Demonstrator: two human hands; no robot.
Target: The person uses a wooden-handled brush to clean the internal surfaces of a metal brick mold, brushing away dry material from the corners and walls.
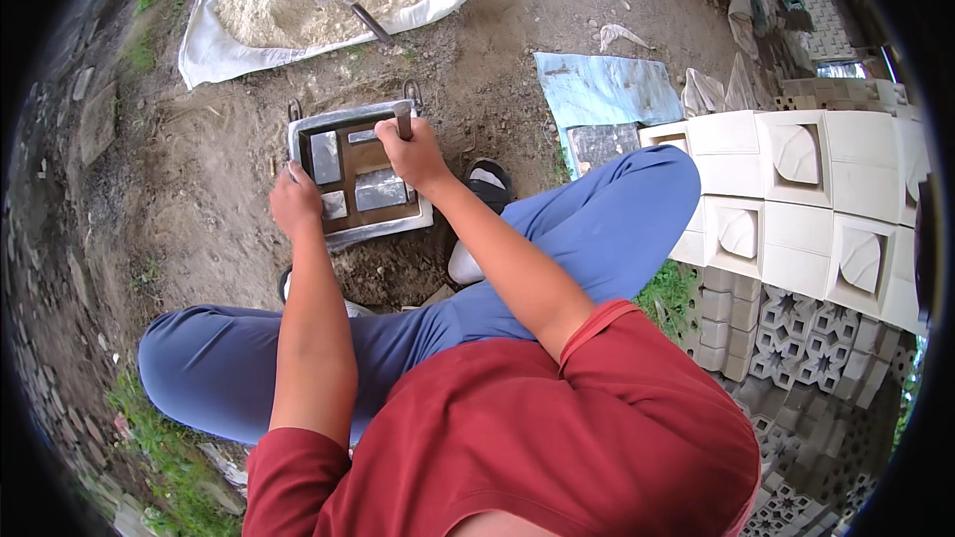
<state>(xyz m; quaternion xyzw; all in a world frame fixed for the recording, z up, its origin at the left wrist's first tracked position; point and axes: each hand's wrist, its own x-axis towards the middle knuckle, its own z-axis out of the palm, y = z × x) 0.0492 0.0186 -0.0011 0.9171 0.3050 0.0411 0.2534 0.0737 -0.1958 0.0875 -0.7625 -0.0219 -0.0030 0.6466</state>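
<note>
A square metal block mould point(381, 230) lies on the ground between my feet, with a pale, dusty rim. Inside it are brown surfaces and several grey rectangular plates, one of them a larger plate point(381, 190) near the right side. My left hand point(296, 201) is closed at the mould's left rim, thumb along the edge. Over the far right part of the mould, my right hand point(416, 154) is wrapped round a short dark handle point(403, 120) that sticks up from the fist. The lower end of that tool is hidden by the hand.
Ahead, a white sheet point(214, 52) bears a heap of pale powder point(274, 5) with a trowel point(368, 20) on it. A blue sheet point(602, 89) with a dark slab point(604, 144) lies right. Cream moulded blocks point(731, 151) and grey pierced blocks point(811, 338) stand beyond my right knee.
</note>
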